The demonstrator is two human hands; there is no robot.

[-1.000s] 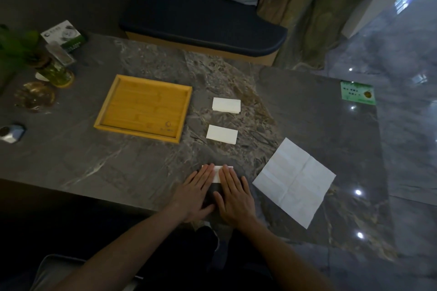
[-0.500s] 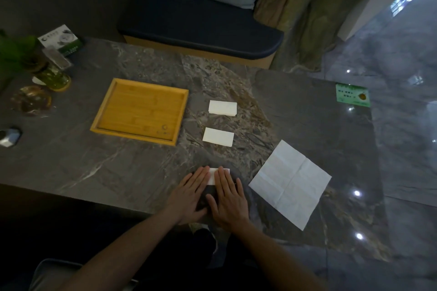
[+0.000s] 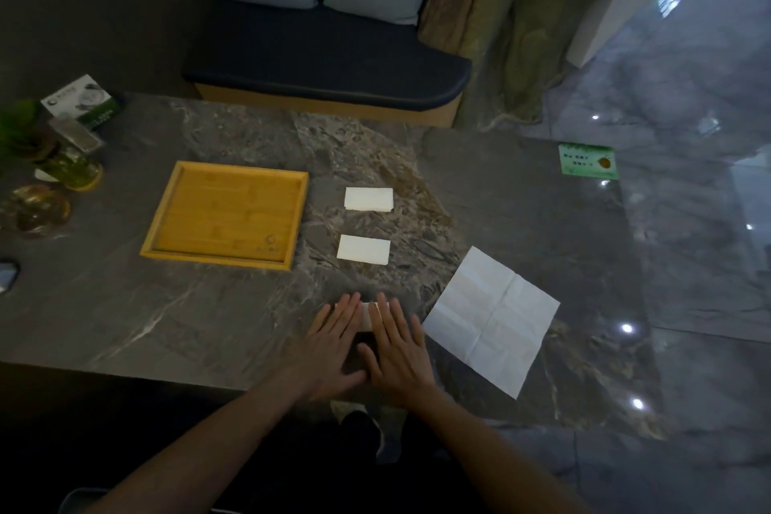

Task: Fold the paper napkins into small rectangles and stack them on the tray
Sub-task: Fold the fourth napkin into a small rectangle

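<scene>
A folded white napkin [image 3: 366, 315] lies near the table's front edge, mostly hidden under both hands. My left hand [image 3: 331, 340] and my right hand [image 3: 398, 346] lie flat on it side by side, fingers spread, pressing it down. Two folded napkin rectangles rest beyond them: one [image 3: 363, 249] in the middle, one [image 3: 369, 199] farther back. An unfolded creased napkin [image 3: 490, 315] lies flat to the right. The bamboo tray [image 3: 227, 259] sits to the left with nothing in it.
At the table's left end stand a plant [image 3: 21, 129], a glass jar [image 3: 77, 169], a gold dish [image 3: 37, 209], a card box [image 3: 81, 100] and a small dark object [image 3: 6, 273]. A green card [image 3: 588, 161] lies at the far right corner. A cushioned bench [image 3: 325, 54] stands behind the table.
Both hands stay flat on the folded napkin and have shifted only slightly; less of the napkin shows between them. The camera view has tilted a little.
</scene>
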